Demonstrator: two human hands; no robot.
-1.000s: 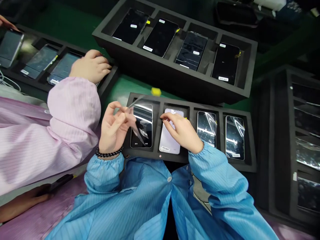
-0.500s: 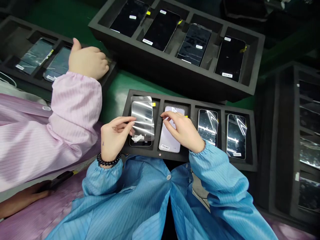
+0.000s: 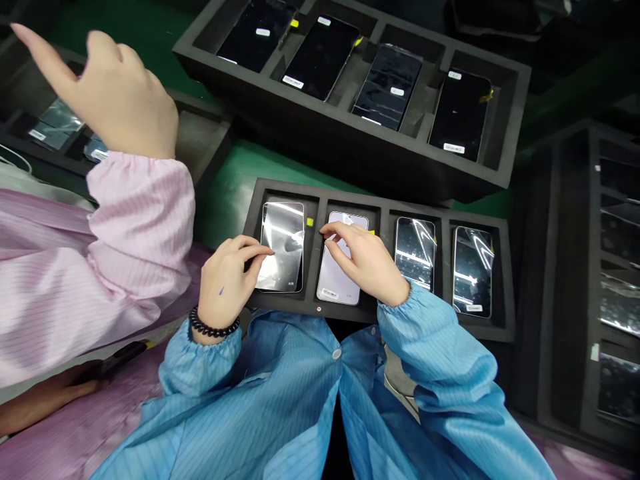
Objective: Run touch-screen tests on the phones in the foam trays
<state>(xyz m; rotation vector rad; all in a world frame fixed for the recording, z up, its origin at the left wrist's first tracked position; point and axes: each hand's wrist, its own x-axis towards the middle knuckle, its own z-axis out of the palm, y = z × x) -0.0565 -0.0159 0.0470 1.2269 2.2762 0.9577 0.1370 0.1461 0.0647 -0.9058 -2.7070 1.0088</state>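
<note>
My left hand [image 3: 227, 283] lies with its fingertips on a glossy phone [image 3: 281, 247] in the first compartment of a black foam tray [image 3: 380, 207]. A clear film covers that phone's front. My right hand [image 3: 365, 260] rests its fingers on a pale lilac-faced phone [image 3: 336, 280] in the second compartment, hiding its upper right part. Two more phones, a filmed one [image 3: 415, 253] and another [image 3: 473, 272], stand to the right, untouched. A small yellow tab [image 3: 310, 222] lies on the divider beside the first phone.
A co-worker's raised hand [image 3: 117, 93] in a pink striped sleeve [image 3: 135, 227] is at left, above a foam tray of phones [image 3: 55, 130]. Dark phones with white labels fill a tray [image 3: 350, 140] ahead. Another tray [image 3: 560, 267] stands right, on a green mat [image 3: 230, 187].
The clear film went from my left hand's pinch down onto the first phone. The yellow tab dropped onto the tray. The co-worker's hand lifted off the left tray.
</note>
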